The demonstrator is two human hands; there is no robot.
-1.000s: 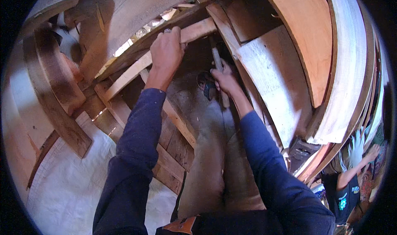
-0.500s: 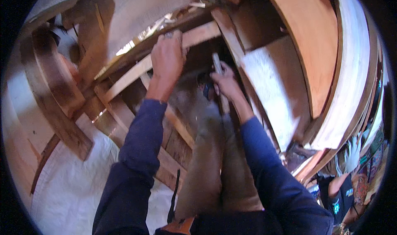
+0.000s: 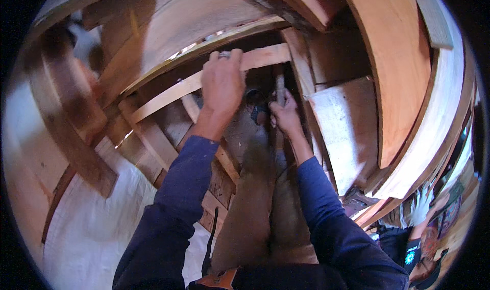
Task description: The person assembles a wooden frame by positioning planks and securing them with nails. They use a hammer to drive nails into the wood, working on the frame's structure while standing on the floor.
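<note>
My left hand [image 3: 223,88] is closed over a pale, slightly curved wooden strip [image 3: 266,57]. This strip runs slantwise across a gap between timbers, and its right end meets an upright timber [image 3: 298,60]. Below that end, my right hand [image 3: 287,115] is wrapped round a narrow wooden stick [image 3: 279,88]. The stick stands nearly upright, with its top close under the strip; whether they touch I cannot tell. Its lower end is blurred in front of my legs. A sandalled foot [image 3: 258,112] shows down in the gap between my hands.
Large curved planks [image 3: 393,81] rise on the right beside a sunlit board [image 3: 339,132]. At the left, dark timbers [image 3: 71,121] stand over a white sheet [image 3: 97,223]. Another person [image 3: 408,239] is at the lower right. A person's blurred shape [image 3: 87,50] shows at the upper left.
The view has shifted, so both hands and the strip appear further right and lower. The stick has gone from slightly tilted to nearly upright. Both hands keep their grip.
</note>
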